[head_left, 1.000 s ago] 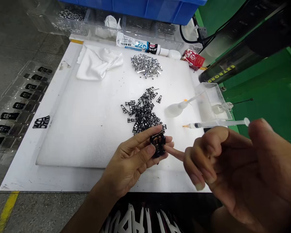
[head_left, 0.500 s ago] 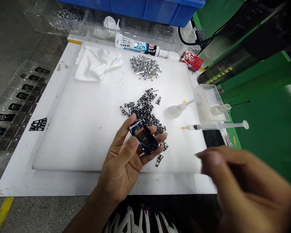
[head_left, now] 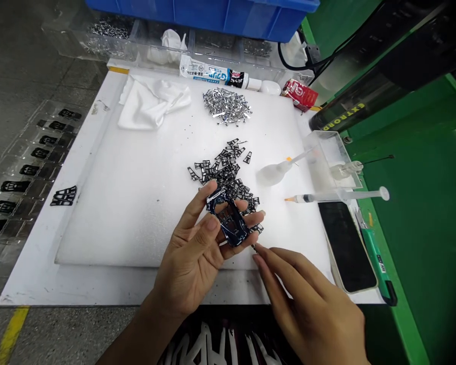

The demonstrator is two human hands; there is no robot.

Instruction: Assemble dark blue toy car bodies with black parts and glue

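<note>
Two hands over a white foam sheet (head_left: pixel 114 213): your left hand (head_left: pixel 195 251) gripped a glossy dark blue frame (head_left: pixel 228 220) in curled fingers; your right hand (head_left: pixel 307 309) was open at its four o'clock.

Blue crate (head_left: pixel 201 12) cut off at top; black pcs (head_left: pixel 222 170) too tiny to ID.

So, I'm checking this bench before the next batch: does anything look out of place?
A small stack of black metal clips lies off the foam sheet, just beyond its left edge and well away from the main pile. It looks oddly separated, though it may be deliberate.
</note>
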